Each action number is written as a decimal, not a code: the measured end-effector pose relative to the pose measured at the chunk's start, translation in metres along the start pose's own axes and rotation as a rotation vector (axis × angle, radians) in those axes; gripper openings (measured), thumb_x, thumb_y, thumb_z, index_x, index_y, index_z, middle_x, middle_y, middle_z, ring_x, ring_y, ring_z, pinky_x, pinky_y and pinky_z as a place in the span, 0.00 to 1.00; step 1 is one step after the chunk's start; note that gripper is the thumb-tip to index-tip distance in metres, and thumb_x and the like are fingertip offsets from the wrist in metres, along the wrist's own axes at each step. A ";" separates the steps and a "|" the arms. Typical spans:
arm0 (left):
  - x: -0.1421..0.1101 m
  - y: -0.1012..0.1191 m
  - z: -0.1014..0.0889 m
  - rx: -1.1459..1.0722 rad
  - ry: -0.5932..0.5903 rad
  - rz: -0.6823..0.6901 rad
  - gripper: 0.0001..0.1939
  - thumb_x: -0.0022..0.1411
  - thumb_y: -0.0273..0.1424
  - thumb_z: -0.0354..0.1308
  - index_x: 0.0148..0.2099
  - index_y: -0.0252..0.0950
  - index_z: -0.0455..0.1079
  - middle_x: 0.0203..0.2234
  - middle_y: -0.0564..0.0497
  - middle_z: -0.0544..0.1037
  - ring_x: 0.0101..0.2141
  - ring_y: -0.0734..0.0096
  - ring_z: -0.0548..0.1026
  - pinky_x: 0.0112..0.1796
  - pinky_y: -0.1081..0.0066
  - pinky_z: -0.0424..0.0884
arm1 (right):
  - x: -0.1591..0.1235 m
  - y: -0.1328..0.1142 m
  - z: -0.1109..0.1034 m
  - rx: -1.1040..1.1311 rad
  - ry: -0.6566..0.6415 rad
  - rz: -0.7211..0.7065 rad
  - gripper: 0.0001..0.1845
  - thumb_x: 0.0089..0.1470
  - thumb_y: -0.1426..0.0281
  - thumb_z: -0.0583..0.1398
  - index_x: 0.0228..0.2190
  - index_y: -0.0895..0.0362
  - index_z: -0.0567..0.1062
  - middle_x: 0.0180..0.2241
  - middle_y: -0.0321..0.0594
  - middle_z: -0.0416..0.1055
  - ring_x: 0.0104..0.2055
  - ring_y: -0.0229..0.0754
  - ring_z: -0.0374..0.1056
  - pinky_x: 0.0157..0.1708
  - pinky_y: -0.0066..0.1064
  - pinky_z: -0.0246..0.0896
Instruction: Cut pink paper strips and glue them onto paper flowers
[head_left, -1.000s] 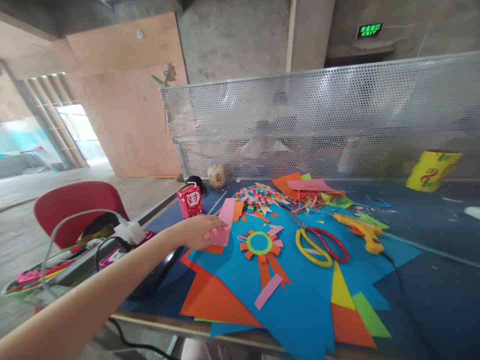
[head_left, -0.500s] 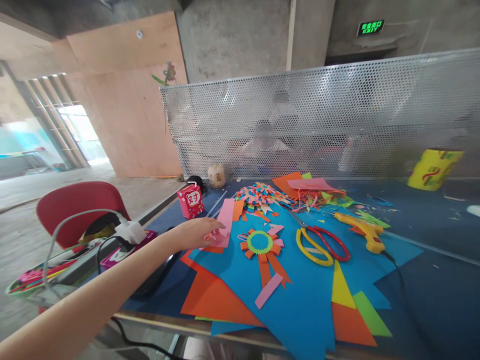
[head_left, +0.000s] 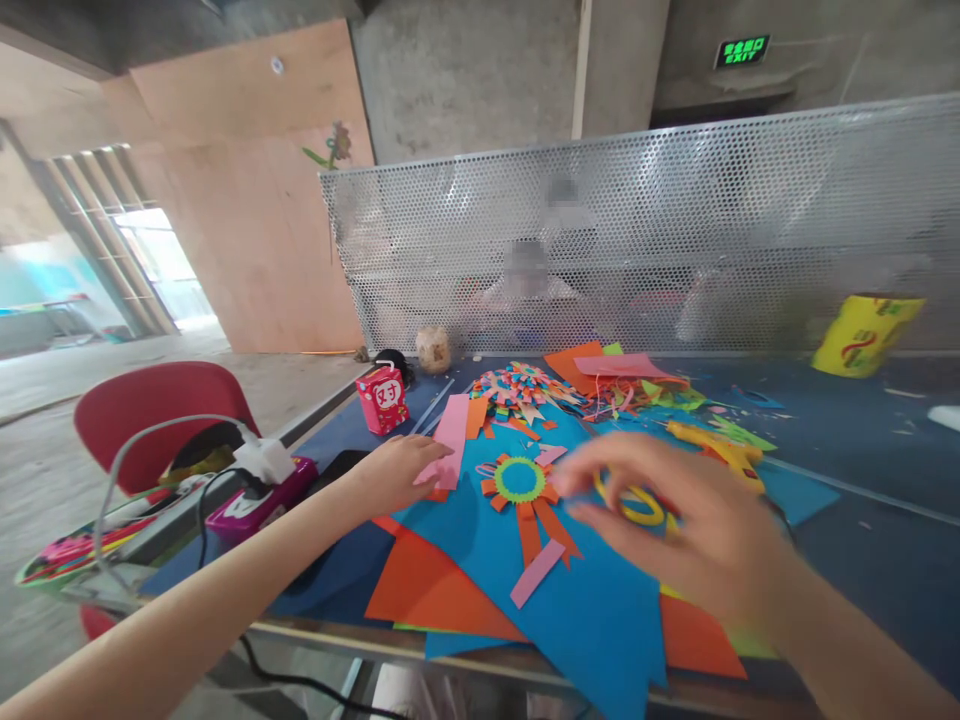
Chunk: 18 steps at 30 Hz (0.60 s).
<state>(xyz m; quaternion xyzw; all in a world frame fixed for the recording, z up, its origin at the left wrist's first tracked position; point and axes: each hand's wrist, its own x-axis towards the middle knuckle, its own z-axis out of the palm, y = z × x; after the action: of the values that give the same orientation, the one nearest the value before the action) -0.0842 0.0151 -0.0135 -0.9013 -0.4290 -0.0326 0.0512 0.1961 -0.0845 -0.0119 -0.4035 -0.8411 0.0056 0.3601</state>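
Observation:
On blue paper lies a rosette point(head_left: 520, 481) with a green scalloped ring, a blue centre, orange and pink loops and two orange tails. My left hand point(head_left: 397, 472) rests with its fingers stretched over a long pink paper strip point(head_left: 452, 428), left of the rosette. Blurred by motion, my right hand point(head_left: 679, 520) hovers at the rosette's right side, thumb and forefinger apart, nothing visible between them. Behind it the scissors' yellow handle point(head_left: 637, 505) shows in part; the red one is covered. A short pink strip point(head_left: 538, 573) crosses one orange tail.
Finished rosettes point(head_left: 525, 388) and paper scraps point(head_left: 637, 395) lie at the back. A yellow glue gun point(head_left: 720, 450) is on the right. On the left stand a red drink carton point(head_left: 382, 398) and a purple box point(head_left: 259, 505) with a white plug. A perforated metal screen point(head_left: 637, 230) closes off the far edge.
My right hand has come in from the right, now covering much of the scissors and the rosette's right edge. My left hand has shifted slightly over the pink strip, its fingers straighter.

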 end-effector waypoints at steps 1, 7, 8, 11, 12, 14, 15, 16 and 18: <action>0.002 0.005 0.000 -0.032 0.036 -0.011 0.18 0.56 0.30 0.46 0.49 0.34 0.64 0.44 0.45 0.72 0.43 0.62 0.70 0.43 0.65 0.64 | 0.020 0.010 0.003 -0.063 -0.079 0.033 0.12 0.53 0.68 0.55 0.41 0.53 0.68 0.42 0.41 0.68 0.42 0.42 0.65 0.38 0.32 0.63; 0.028 0.042 0.011 -0.207 0.157 -0.076 0.19 0.56 0.37 0.47 0.49 0.35 0.63 0.44 0.44 0.72 0.44 0.61 0.69 0.44 0.65 0.63 | 0.065 0.059 0.041 -0.248 -0.376 0.127 0.13 0.44 0.77 0.59 0.36 0.58 0.72 0.34 0.45 0.73 0.38 0.48 0.68 0.35 0.34 0.61; 0.034 0.047 0.014 -0.232 0.147 -0.106 0.20 0.56 0.38 0.48 0.50 0.35 0.62 0.43 0.43 0.72 0.44 0.60 0.69 0.43 0.65 0.64 | 0.063 0.061 0.045 -0.236 -0.375 0.125 0.11 0.45 0.78 0.58 0.34 0.58 0.72 0.32 0.44 0.73 0.37 0.47 0.68 0.35 0.33 0.60; 0.050 0.054 0.022 -0.273 0.100 -0.148 0.23 0.52 0.41 0.51 0.48 0.34 0.62 0.40 0.43 0.73 0.41 0.57 0.70 0.40 0.64 0.65 | 0.054 0.063 0.050 -0.174 -0.350 0.143 0.08 0.47 0.79 0.56 0.30 0.58 0.72 0.31 0.44 0.73 0.37 0.47 0.68 0.36 0.33 0.58; 0.053 0.055 0.023 -0.278 0.087 -0.160 0.24 0.51 0.42 0.53 0.47 0.34 0.63 0.39 0.43 0.73 0.41 0.56 0.70 0.40 0.63 0.65 | 0.052 0.063 0.050 -0.143 -0.333 0.158 0.08 0.47 0.79 0.55 0.29 0.58 0.72 0.31 0.45 0.73 0.37 0.47 0.68 0.37 0.33 0.57; 0.058 0.054 0.025 -0.305 0.077 -0.183 0.25 0.48 0.42 0.56 0.46 0.35 0.64 0.39 0.43 0.73 0.41 0.55 0.70 0.40 0.62 0.64 | 0.050 0.067 0.049 -0.060 -0.286 0.198 0.08 0.48 0.78 0.54 0.28 0.57 0.72 0.32 0.44 0.73 0.38 0.47 0.67 0.37 0.35 0.57; 0.058 0.053 0.025 -0.342 0.084 -0.195 0.25 0.47 0.42 0.57 0.47 0.35 0.64 0.39 0.43 0.73 0.41 0.55 0.70 0.40 0.62 0.64 | 0.051 0.070 0.049 -0.006 -0.256 0.222 0.08 0.48 0.78 0.53 0.28 0.57 0.71 0.32 0.43 0.73 0.38 0.46 0.68 0.37 0.35 0.58; 0.058 0.052 0.026 -0.389 0.104 -0.207 0.26 0.46 0.41 0.57 0.47 0.36 0.64 0.40 0.43 0.73 0.41 0.56 0.70 0.40 0.62 0.64 | 0.052 0.073 0.048 0.057 -0.222 0.249 0.07 0.48 0.77 0.53 0.28 0.57 0.71 0.32 0.42 0.73 0.37 0.45 0.68 0.36 0.34 0.59; 0.056 0.050 0.025 -0.512 0.168 -0.212 0.27 0.47 0.42 0.57 0.49 0.37 0.63 0.44 0.43 0.72 0.43 0.57 0.70 0.42 0.63 0.64 | 0.056 0.079 0.047 0.202 -0.153 0.303 0.05 0.48 0.75 0.53 0.29 0.57 0.69 0.32 0.41 0.73 0.36 0.43 0.69 0.34 0.32 0.62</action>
<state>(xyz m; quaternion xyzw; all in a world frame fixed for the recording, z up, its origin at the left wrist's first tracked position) -0.0096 0.0294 -0.0363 -0.8292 -0.4927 -0.2197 -0.1462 0.1975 0.0200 -0.0371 -0.4856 -0.7908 0.1747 0.3291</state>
